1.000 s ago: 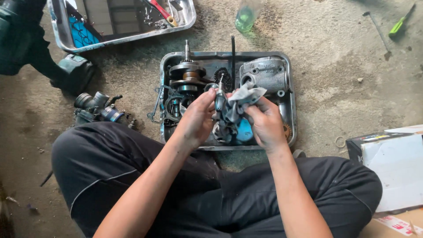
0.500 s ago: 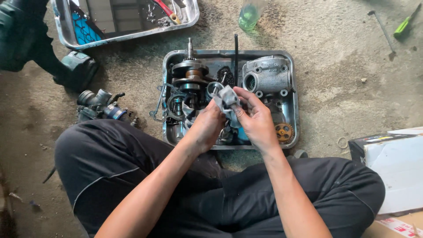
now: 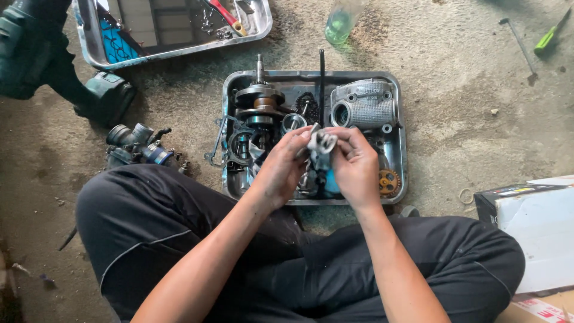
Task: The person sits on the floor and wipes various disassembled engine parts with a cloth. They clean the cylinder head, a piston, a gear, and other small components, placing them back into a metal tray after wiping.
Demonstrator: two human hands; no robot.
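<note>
Person sits cross-legged on a dirty concrete floor [image 3: 478, 119], head view looking down. Both hands meet over a metal tray [image 3: 399, 143] at frame centre. Left hand [image 3: 281, 170] is closed, fingertips pinching a small light-grey metal part [image 3: 321, 143] from its 9 o'clock side. Right hand [image 3: 356, 164] is closed too, thumb and fingers gripping the same part from 3 o'clock. The part is held above the tray's middle, clear of the tray floor; a bit of pale rag seems wrapped on it, hard to tell.

In the tray: crankshaft [image 3: 258, 98] at 10 o'clock from the hands, upright-ish with its shaft pointing to 12; silver engine cover [image 3: 365, 104] at 1 o'clock; black rod [image 3: 321, 78] running straight to 12 and crossing the tray's far rim; brass-coloured gear [image 3: 389, 182] at 4 o'clock, just beside the right wrist. Something blue shows under the hands, kind unclear.

Outside the tray: carburettor-like cluster [image 3: 134, 146] at 9 o'clock on the floor, near the left knee. Second tray [image 3: 173, 27] at 11 o'clock, well apart, with a red-handled tool [image 3: 224, 13] inside. Green-tinted bottle [image 3: 339, 24] at 12. Green-handled screwdriver [image 3: 553, 33] at 2 o'clock, far corner. Cardboard box [image 3: 532, 227] at 4 o'clock beside the right knee. Dark green boot [image 3: 101, 96] at 10 o'clock.
</note>
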